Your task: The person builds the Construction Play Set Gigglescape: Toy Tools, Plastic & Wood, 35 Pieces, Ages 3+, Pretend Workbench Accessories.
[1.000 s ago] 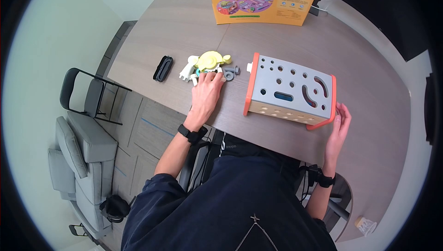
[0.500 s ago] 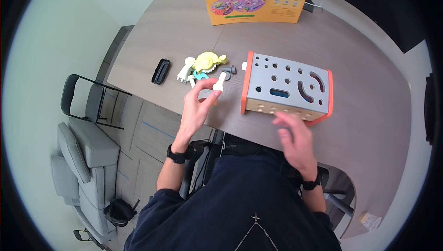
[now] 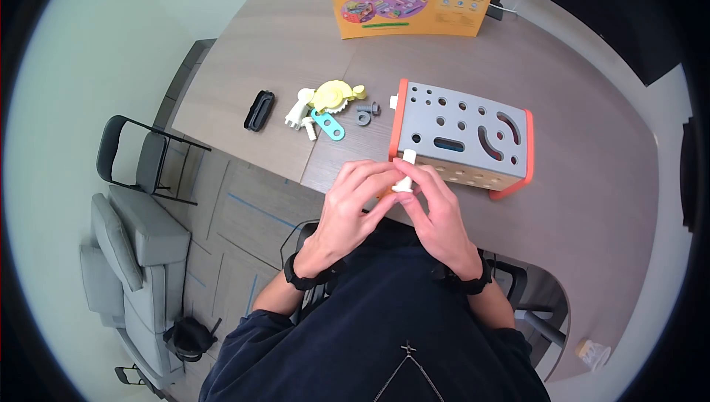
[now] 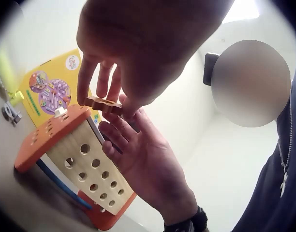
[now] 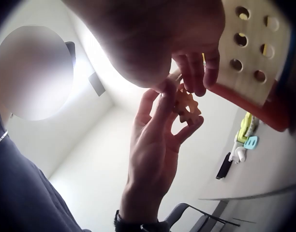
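Both hands meet in front of the grey-topped toy box [image 3: 462, 117]. The left hand [image 3: 351, 206] pinches an orange toothed gear [image 5: 187, 107], seen nearly edge-on in the left wrist view and flatter in the right wrist view. Between the fingertips of the right hand [image 3: 440, 217] is a white bolt-like piece [image 3: 407, 173], its narrow end pointing away from the body. White piece and gear are close together; whether one passes through the other is hidden by the fingers.
Left of the toy box lie a yellow round piece [image 3: 333, 96], a teal strip with holes [image 3: 328, 125], grey pieces [image 3: 364, 117], white pieces [image 3: 299, 110] and a black case [image 3: 259, 110]. A yellow carton [image 3: 410, 2] stands behind.
The left hand has picked up the white piece and gear from the pile and carried them right, towards the body. The right hand has left the toy box's side and joined it.
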Demonstrator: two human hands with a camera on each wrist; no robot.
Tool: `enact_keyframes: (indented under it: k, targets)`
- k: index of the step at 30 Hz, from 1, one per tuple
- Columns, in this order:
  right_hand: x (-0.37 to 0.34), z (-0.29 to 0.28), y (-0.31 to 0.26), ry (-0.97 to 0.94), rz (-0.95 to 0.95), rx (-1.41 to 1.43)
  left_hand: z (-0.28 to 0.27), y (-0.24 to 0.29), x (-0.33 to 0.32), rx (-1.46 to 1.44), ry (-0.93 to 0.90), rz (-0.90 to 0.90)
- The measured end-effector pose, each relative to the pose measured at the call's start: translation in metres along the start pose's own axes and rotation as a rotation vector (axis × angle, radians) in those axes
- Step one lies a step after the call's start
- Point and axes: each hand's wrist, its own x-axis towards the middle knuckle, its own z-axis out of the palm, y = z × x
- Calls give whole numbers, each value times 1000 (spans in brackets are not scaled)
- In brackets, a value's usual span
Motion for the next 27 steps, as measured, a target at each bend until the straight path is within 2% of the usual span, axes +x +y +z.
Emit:
enact_keyframes:
  k: [1,4,5,8,12,16,19,22,25,27]
  targets:
    - [-1,-2,0,12,11,24,1,-1,0,-55,-13,-12]
    - [-10,-6,10,67,86,231,10,5,-1,-802,87,-484]
    - [-13,-7,7,74,108,386,9,3,1,-926,95,-524]
    - [-18,-18,16,-77,132,687,4,-4,12,-1303,120,-648]
    - [-14,-10,9,-96,183,619,12,-3,11,-1275,52,-638]
    - [-13,-5,7,-6,333,475,18,3,6,-1067,-7,-614]
    - [-23,2,22,142,281,215,26,6,0,-1059,-20,-603]
    - [-30,1,28,197,208,190,32,12,-4,-1063,-71,-593]
    - [-42,-11,36,67,294,200,46,11,-12,-1020,-109,-528]
    - [-53,-13,46,54,245,174,55,11,-12,-852,-145,-437]
